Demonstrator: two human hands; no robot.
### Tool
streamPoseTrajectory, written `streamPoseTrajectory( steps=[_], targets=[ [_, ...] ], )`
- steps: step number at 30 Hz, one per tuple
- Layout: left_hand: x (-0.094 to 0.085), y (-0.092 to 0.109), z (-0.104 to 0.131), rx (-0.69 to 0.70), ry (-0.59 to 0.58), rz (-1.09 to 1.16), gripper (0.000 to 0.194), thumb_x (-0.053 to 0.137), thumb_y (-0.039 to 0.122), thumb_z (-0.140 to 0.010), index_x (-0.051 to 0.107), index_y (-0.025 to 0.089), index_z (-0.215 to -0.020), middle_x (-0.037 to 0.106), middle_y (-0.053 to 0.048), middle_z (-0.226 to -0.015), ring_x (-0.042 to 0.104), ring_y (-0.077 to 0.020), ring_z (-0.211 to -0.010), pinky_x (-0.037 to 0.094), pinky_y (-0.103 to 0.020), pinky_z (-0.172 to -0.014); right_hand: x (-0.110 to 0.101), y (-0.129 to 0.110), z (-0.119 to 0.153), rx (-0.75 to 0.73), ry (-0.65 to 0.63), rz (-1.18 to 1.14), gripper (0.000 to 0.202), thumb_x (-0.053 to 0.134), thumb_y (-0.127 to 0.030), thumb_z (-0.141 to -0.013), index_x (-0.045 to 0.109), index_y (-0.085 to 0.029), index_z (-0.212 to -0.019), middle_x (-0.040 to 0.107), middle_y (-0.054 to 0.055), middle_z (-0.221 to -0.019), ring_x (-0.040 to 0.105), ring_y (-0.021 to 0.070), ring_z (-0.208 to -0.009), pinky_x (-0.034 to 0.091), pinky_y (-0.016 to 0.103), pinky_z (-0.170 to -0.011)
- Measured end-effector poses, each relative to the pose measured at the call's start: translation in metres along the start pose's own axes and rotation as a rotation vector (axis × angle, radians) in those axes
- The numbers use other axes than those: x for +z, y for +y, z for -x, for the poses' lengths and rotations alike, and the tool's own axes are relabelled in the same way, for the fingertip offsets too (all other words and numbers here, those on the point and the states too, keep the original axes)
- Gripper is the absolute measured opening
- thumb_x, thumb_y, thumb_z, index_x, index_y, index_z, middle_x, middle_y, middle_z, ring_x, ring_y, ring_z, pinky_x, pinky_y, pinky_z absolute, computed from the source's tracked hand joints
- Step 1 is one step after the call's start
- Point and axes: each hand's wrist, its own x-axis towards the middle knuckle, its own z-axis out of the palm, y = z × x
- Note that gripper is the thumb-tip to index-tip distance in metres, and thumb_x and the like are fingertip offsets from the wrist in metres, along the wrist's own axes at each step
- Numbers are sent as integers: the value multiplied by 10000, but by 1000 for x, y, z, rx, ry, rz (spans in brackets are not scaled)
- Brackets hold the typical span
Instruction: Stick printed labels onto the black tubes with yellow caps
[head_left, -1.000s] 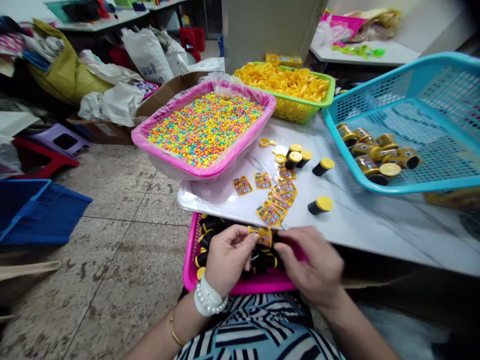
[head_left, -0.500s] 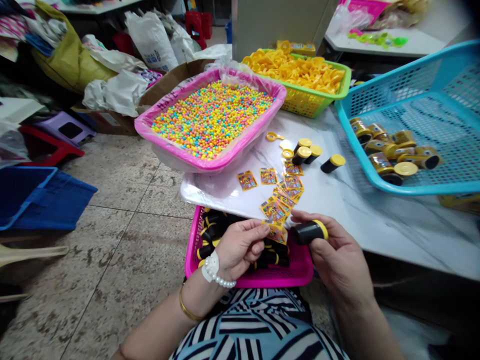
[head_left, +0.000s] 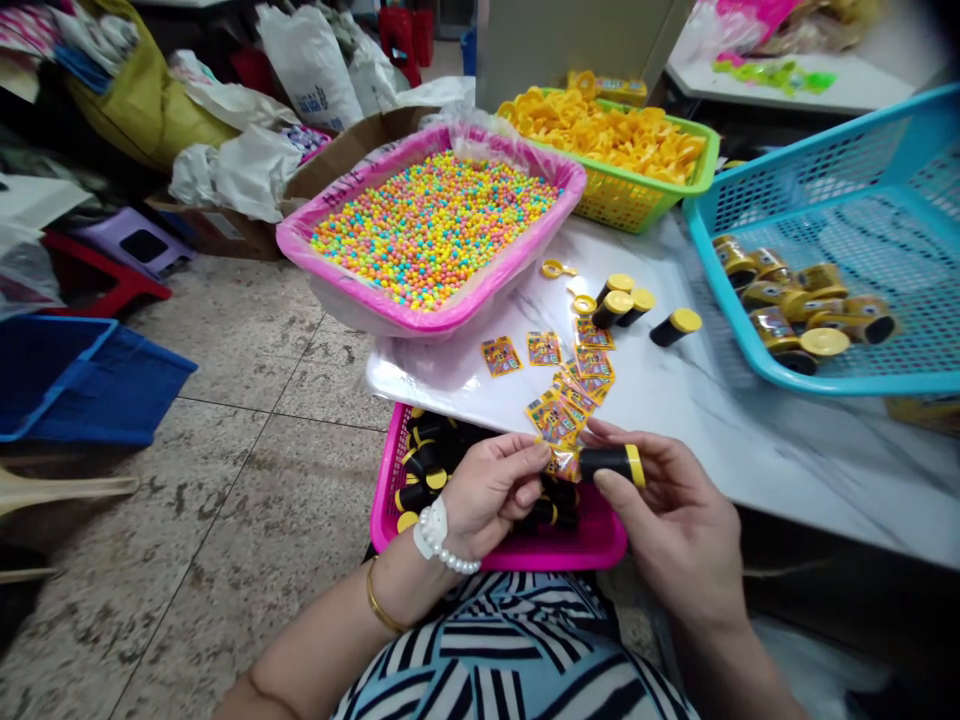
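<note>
My left hand (head_left: pixel 499 490) pinches a colourful printed label (head_left: pixel 562 462) between thumb and fingers. In my right hand (head_left: pixel 675 510) lies a black tube with a yellow cap (head_left: pixel 607 464), held sideways, its black end meeting the label's right edge. Whether the label is on the tube or just against it I cannot tell. Beneath both hands is a pink basket (head_left: pixel 384 500) holding several more black tubes with yellow caps. Overlapping labels (head_left: pixel 559 415) trail across the white table (head_left: pixel 450 385) just beyond my fingers. Several capped tubes (head_left: pixel 613 308) stand farther back.
A plastic-lined pink tub (head_left: pixel 450 318) holds small coloured balls. Behind it, a green basket (head_left: pixel 694 185) is heaped with yellow plastic parts. On the right, a blue basket (head_left: pixel 750 352) contains several label-wrapped tubes. A blue bin (head_left: pixel 150 380) stands on the floor at left.
My right hand has turned the black tube more level and brought it left against the label. The label stays pinched in my left hand. The view has shifted slightly.
</note>
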Motion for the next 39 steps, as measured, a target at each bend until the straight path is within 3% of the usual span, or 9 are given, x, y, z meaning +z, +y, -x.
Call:
streamPoseTrajectory(
  steps=[3, 8, 12, 16, 19, 22, 27, 31, 39],
  targets=[
    [-1, 0, 0, 2, -17, 48, 370, 866, 302, -648, 612, 95, -817, 569, 23, -662, 389, 10, -419, 146, -123, -361, 6, 2, 5, -84, -23, 49, 299, 720, -242, -831, 582, -208, -1094, 714, 99, -1142, 717, 185, -979, 609, 279, -850],
    [0, -2, 2, 28, 11, 54, 381, 871, 324, -637, 650, 96, -848, 555, 27, -599, 382, -2, -410, 137, -126, -358, 17, 11, 8, -287, 68, 77, 433, 762, -134, -765, 589, -223, -1152, 712, 77, -1123, 698, 200, -1036, 588, 328, -935],
    [2, -4, 10, 162, 63, -91, 404, 833, 381, -697, 707, 65, -913, 486, 42, -499, 343, -7, -420, 184, -114, -368, 22, 12, 6, -336, 108, -47, 438, 774, -92, -743, 612, -233, -1125, 716, 60, -1094, 700, 188, -1026, 599, 296, -891],
    [-3, -2, 16, 293, 94, -141, 425, 821, 363, -721, 689, 119, -1043, 566, 9, -681, 463, -41, -518, 295, -108, -371, 19, 13, 4, -365, 77, -82, 409, 805, -154, -730, 626, -235, -1089, 712, 72, -1064, 688, 231, -1035, 597, 397, -906],
    [-9, 0, 15, 272, -33, -230, 490, 813, 372, -728, 645, 143, -1127, 630, -36, -843, 561, -86, -577, 412, -153, -378, 17, 16, 4, -381, 19, -69, 398, 800, -180, -744, 631, -248, -1098, 696, 64, -1028, 680, 217, -994, 598, 377, -872],
    [-14, 1, 14, 228, -122, -291, 398, 800, 361, -744, 645, 122, -1022, 636, -19, -755, 535, -63, -504, 431, -164, -414, 12, 16, 6, -395, -49, 3, 445, 787, -153, -750, 642, -268, -1154, 647, 61, -1067, 637, 208, -1030, 570, 365, -893],
    [-13, 3, 13, 204, -108, -330, 347, 828, 261, -706, 648, 127, -970, 677, -18, -775, 578, -67, -563, 484, -187, -534, -5, 12, 11, -385, -159, 311, 544, 725, -132, -796, 616, -281, -1308, 585, 85, -1141, 595, 216, -1038, 535, 360, -877],
    [-7, 2, 8, 197, -144, -301, 318, 839, 229, -676, 671, 129, -926, 708, -29, -811, 624, -85, -651, 505, -203, -633, -9, 18, 11, -430, -111, 296, 603, 751, -84, -758, 604, -276, -1310, 658, 73, -1110, 639, 220, -985, 543, 373, -854],
    [-11, 8, 5, 180, -155, -423, 333, 791, 293, -742, 659, 145, -1010, 693, -28, -795, 595, -89, -593, 477, -207, -555, -7, 13, 6, -595, -120, 391, 538, 764, -58, -747, 654, -265, -1232, 677, 65, -1130, 658, 193, -1001, 564, 350, -882]
  ],
)
